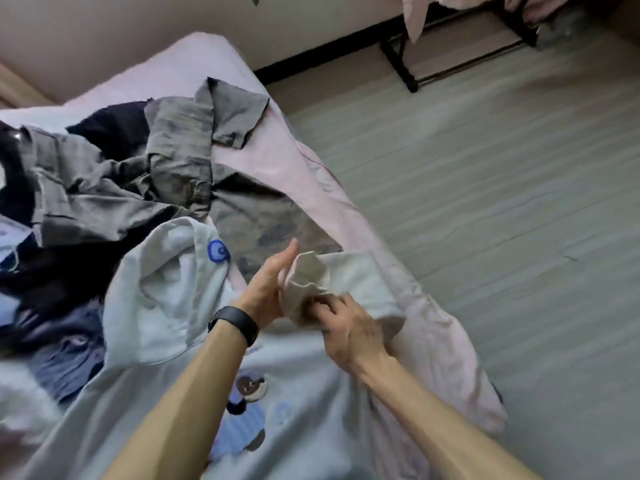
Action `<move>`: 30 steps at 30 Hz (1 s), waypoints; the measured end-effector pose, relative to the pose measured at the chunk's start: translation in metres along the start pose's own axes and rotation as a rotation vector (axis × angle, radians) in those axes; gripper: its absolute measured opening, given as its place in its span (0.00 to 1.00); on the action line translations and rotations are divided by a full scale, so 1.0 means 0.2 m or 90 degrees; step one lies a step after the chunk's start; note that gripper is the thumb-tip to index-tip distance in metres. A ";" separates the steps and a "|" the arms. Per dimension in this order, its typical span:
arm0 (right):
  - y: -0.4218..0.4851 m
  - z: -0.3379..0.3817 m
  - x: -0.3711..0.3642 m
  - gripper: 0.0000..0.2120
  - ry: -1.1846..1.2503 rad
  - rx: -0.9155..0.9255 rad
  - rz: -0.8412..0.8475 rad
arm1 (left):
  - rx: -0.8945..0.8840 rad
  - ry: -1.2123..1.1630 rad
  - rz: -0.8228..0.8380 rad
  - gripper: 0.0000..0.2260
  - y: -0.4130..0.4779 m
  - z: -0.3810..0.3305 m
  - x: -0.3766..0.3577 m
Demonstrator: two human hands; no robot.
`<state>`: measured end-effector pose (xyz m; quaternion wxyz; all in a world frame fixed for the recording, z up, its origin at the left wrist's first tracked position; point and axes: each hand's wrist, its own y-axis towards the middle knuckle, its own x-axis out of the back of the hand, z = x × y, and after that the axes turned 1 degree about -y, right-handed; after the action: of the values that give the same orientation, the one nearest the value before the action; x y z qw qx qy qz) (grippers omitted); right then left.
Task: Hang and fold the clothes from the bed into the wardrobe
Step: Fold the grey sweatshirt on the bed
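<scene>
Head view shows the pale sweatshirt [162, 306] spread on the bed [225, 64], its sleeve cuff [308, 271] lifted between both hands, seemingly to straighten it for folding: the right hand [349, 330] pinches the cuff's edge with curled fingers, while the left hand [265, 289] steadies it, fingers hidden behind the cloth, grip unclear.

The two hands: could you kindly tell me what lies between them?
In the head view, a pale, bunched sleeve cuff lies between them: the left hand touches it and the right hand pinches it.
</scene>
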<state>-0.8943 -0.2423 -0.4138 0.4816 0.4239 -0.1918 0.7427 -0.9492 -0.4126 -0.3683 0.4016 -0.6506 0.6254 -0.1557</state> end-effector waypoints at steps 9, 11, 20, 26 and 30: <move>-0.53 0.83 -0.55 0.27 -0.023 0.114 0.162 | 0.067 -0.109 -0.351 0.18 -0.96 0.84 1.11; -0.64 0.86 -0.66 0.28 -0.108 0.109 0.271 | 0.059 -0.114 -0.417 0.18 -1.06 1.02 1.30; -0.81 0.69 -0.76 0.36 -0.369 -0.019 0.468 | 0.069 0.122 -0.473 0.39 -1.16 1.40 1.43; -0.78 0.74 -0.80 0.34 -0.353 0.022 0.460 | 0.051 0.274 -0.552 0.20 -1.11 1.37 1.38; -0.76 0.78 -0.78 0.36 -0.313 -0.023 0.334 | -0.021 0.142 -0.695 0.14 -1.22 1.40 1.53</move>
<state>-0.6648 -0.3662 -0.4719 0.2214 0.5173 -0.4176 0.7135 -0.5318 -0.6342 -0.4617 0.1837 -0.8658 0.2390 -0.3993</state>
